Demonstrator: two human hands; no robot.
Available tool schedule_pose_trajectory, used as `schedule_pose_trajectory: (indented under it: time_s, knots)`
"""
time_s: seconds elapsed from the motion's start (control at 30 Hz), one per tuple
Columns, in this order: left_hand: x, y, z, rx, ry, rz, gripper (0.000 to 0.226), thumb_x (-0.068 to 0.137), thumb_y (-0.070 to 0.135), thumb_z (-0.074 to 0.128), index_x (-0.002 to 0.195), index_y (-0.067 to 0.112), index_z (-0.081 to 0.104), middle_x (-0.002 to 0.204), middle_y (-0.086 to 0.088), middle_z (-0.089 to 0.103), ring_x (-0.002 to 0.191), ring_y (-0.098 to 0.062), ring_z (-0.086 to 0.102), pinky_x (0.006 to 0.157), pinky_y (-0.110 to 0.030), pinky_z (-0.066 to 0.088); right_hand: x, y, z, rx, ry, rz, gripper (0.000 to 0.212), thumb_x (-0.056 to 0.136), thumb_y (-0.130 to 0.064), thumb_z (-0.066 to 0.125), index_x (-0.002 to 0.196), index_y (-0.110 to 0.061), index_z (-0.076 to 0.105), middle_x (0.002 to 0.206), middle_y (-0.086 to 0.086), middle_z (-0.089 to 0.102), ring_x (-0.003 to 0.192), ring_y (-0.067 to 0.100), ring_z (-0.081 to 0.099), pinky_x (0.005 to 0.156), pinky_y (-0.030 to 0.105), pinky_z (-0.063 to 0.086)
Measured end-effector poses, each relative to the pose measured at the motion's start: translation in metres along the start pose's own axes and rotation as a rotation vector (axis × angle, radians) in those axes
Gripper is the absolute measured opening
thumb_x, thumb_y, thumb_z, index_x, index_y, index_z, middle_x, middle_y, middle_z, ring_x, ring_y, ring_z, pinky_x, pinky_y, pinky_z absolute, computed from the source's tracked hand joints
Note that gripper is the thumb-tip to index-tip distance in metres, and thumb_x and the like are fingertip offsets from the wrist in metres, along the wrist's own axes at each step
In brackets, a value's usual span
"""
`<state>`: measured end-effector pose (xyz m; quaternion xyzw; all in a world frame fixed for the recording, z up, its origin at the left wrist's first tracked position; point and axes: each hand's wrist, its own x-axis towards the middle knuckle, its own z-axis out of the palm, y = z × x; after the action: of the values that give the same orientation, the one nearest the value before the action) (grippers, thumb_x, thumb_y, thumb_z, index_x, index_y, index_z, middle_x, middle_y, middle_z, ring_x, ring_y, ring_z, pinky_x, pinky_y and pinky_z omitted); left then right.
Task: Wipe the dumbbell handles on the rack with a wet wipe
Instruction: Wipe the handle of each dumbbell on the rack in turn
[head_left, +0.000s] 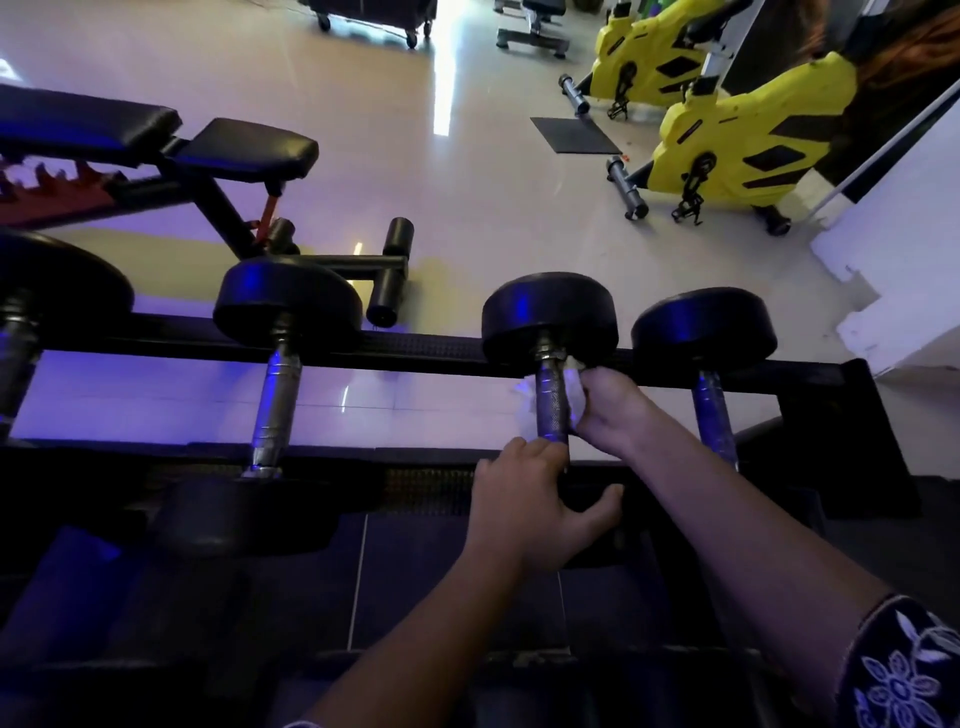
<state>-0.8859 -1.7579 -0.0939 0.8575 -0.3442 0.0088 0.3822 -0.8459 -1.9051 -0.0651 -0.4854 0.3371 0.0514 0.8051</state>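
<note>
Right hand (609, 411) was doing the work in the head view, the only angle there was. Its fingers were curled in, pinching the wet wipe (525, 396) against the handle (551, 408) of the third dumbbell (549, 318) along the rack (415, 349). It sat on the handle's right side and a loose white flap stuck out on the left, so the wipe passed under the bar. The knurled top showed bare between the two sides.

Left hand (524, 506) was lower in frame and closer to the person. Its fingers were curled over the dumbbell's near end, right where the handle ran out, with the thumb stuck out to the right. My guess is it was steadying the thing, though the near head was too dark to make out.

What the next stroke turned on, as I read it: the handle's long axis ran straight away from the person, near rail to far rail, with the wipe reaching up to the collar by the far head. So the wiping had to go back along that line toward the left hand, or twist round the bar.

Next handle (716, 415) lay parallel, just right of the right hand, so that hand was the nearer one for it. The handle to the left (275, 405) was well apart.
</note>
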Motion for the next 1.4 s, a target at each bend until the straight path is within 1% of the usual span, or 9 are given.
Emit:
schedule_pose_trajectory:
  time_s: [0.2, 0.33, 0.53, 0.7, 0.8, 0.97, 1.1, 1.27, 1.4]
  knots:
    - [-0.001, -0.002, 0.000, -0.010, 0.037, 0.025, 0.047, 0.073, 0.068, 0.051, 0.063, 0.025, 0.038, 0.063, 0.012, 0.041, 0.068, -0.016, 0.048, 0.057, -0.031, 0.030, -0.030, 0.030, -0.029, -0.426, 0.154, -0.094, 0.015, 0.078, 0.002, 0.045, 0.066, 0.005, 0.054, 0.065, 0.021, 0.051, 0.064, 0.030, 0.053, 0.061, 0.033, 0.042]
    - [-0.001, -0.002, 0.003, 0.013, 0.062, 0.033, 0.045, 0.072, 0.069, 0.051, 0.065, 0.029, 0.032, 0.065, 0.011, 0.047, 0.070, -0.017, 0.052, 0.058, -0.030, 0.028, -0.030, 0.022, -0.041, -0.426, 0.335, -0.200, 0.015, 0.079, 0.002, 0.048, 0.071, -0.003, 0.060, 0.063, 0.014, 0.056, 0.059, 0.025, 0.054, 0.059, 0.033, 0.043]
    - [-0.001, 0.005, -0.001, 0.123, -0.015, -0.005, 0.042, 0.073, 0.072, 0.042, 0.072, 0.030, 0.040, 0.078, 0.009, 0.058, 0.081, -0.018, 0.056, 0.062, -0.031, 0.032, -0.035, 0.019, -0.053, -0.476, 0.467, -0.336, 0.034, 0.066, -0.039, 0.059, 0.078, -0.008, 0.067, 0.081, 0.016, 0.068, 0.079, 0.035, 0.065, 0.072, 0.047, 0.053]
    - [-0.002, 0.027, 0.004, 0.265, -0.061, -0.110, 0.048, 0.079, 0.065, 0.035, 0.092, 0.021, 0.052, 0.092, 0.003, 0.053, 0.086, -0.021, 0.054, 0.065, -0.038, 0.045, -0.054, -0.002, -0.067, -0.369, 0.425, -0.468, 0.013, 0.086, -0.010, 0.062, 0.096, -0.006, 0.069, 0.082, 0.010, 0.070, 0.078, 0.023, 0.066, 0.078, 0.046, 0.054]
    - [0.002, 0.058, 0.026, 0.280, 0.014, 0.056, 0.037, 0.085, 0.052, 0.040, 0.094, 0.020, 0.058, 0.091, 0.002, 0.057, 0.082, -0.020, 0.058, 0.071, -0.043, 0.050, -0.065, -0.019, -0.098, -0.448, 0.437, -0.630, 0.016, 0.084, -0.006, 0.066, 0.097, -0.012, 0.071, 0.088, 0.008, 0.073, 0.084, 0.022, 0.069, 0.081, 0.045, 0.055]
    - [0.038, 0.095, 0.059, 0.263, -0.407, 0.312, 0.068, 0.085, 0.067, 0.014, 0.124, 0.022, 0.049, 0.115, 0.002, 0.055, 0.108, -0.021, 0.053, 0.084, -0.038, 0.044, -0.086, -0.041, -0.162, -0.813, 0.569, -0.770, 0.024, 0.078, -0.004, 0.067, 0.091, -0.021, 0.076, 0.089, -0.004, 0.074, 0.082, 0.008, 0.068, 0.077, 0.028, 0.053]
    - [0.056, 0.091, 0.082, 0.371, -0.590, 0.382, 0.083, 0.084, 0.080, 0.008, 0.114, 0.016, 0.053, 0.115, -0.007, 0.063, 0.106, -0.029, 0.060, 0.084, -0.039, 0.049, -0.086, -0.034, -0.196, -1.014, 0.405, -0.659, 0.026, 0.071, -0.002, 0.072, 0.092, -0.017, 0.077, 0.093, 0.001, 0.072, 0.086, 0.012, 0.067, 0.081, 0.028, 0.053]
    - [0.055, 0.097, 0.086, 0.412, -0.626, 0.350, 0.072, 0.090, 0.074, 0.015, 0.112, 0.014, 0.048, 0.113, -0.010, 0.064, 0.102, -0.031, 0.061, 0.080, -0.038, 0.048, -0.080, -0.023, -0.204, -0.974, 0.302, -0.588, 0.018, 0.069, -0.013, 0.080, 0.087, -0.014, 0.077, 0.091, 0.001, 0.072, 0.084, 0.013, 0.067, 0.078, 0.025, 0.053]
    - [0.053, 0.093, 0.092, 0.424, -0.558, 0.423, 0.104, 0.069, 0.085, -0.017, 0.111, 0.016, 0.049, 0.109, -0.008, 0.065, 0.099, -0.031, 0.063, 0.074, -0.038, 0.046, -0.052, -0.046, -0.191, -0.900, 0.465, -0.678, 0.013, 0.071, -0.024, 0.078, 0.079, -0.014, 0.077, 0.077, 0.003, 0.074, 0.075, 0.016, 0.068, 0.069, 0.029, 0.051]
